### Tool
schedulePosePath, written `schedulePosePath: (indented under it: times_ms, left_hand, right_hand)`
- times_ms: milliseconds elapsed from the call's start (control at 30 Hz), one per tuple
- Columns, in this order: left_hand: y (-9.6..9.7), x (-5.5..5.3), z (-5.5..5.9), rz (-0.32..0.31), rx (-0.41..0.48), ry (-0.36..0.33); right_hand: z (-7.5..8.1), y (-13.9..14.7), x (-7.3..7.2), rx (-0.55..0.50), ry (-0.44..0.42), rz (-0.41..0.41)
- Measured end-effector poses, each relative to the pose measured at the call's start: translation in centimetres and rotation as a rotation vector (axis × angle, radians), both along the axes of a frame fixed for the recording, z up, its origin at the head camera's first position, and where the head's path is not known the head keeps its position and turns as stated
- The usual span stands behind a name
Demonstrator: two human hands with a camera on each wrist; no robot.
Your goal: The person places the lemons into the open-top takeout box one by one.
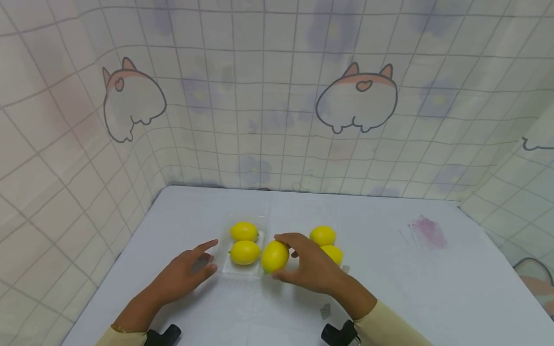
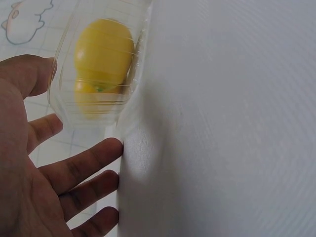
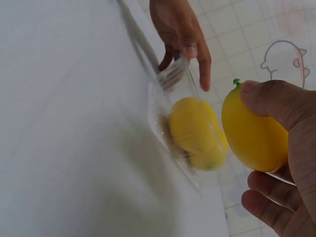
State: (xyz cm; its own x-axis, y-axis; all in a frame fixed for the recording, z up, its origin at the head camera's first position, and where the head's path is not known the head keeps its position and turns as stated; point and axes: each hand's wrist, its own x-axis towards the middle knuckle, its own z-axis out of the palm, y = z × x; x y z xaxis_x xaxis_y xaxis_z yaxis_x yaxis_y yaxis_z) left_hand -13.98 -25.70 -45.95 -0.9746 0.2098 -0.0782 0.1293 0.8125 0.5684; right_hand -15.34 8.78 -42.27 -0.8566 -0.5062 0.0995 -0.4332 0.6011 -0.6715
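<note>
Nearest us sat two black wrist devices [image 1: 166,335]. We saw the left hand [image 1: 183,274], fingers apart, perhaps touching one clear tray [image 1: 240,276] of two lemons [image 1: 245,253]; the right hand [image 1: 309,265] gripping one smooth, bright-yellow lemon [image 1: 274,256], green-stemmed, just right of the tray; and two more lemons [image 1: 323,235] on the table [image 1: 389,288].

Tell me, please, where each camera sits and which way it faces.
Head: on the person's head, facing forward and down at the white table and clear rectangular plastic tray; left hand, right hand and beige sleeves show.
Left wrist: worn there, facing the tray; the left palm and fingers show.
Right wrist: worn there, facing a yellow oval lemon held in the right hand, the tray beyond; both hands show.
Shared: both wrist views show two yellow lemons inside the tray.
</note>
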Motion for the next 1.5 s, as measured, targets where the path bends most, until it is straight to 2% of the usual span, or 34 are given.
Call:
schedulePosePath:
  times_ms: [467,800,1000,1500]
  left_hand:
    - [-0.1,0.1,-0.1,-0.005,0.017,0.014]
    - [-0.1,-0.1,-0.3,-0.001,0.013,0.029]
    - [-0.1,-0.1,-0.3,0.003,0.012,0.022]
    - [0.0,0.0,-0.1,0.004,0.004,0.006]
  right_hand:
    - [0.0,-2.2,-0.3,0.023,-0.016,0.016]
    - [-0.8,-3.1,-0.6,0.035,-0.029,0.026]
    - [-0.8,-3.6,-0.5,0.070,-0.030,0.004]
    - [-1.5,-2.1,-0.1,0.125,-0.020,-0.051]
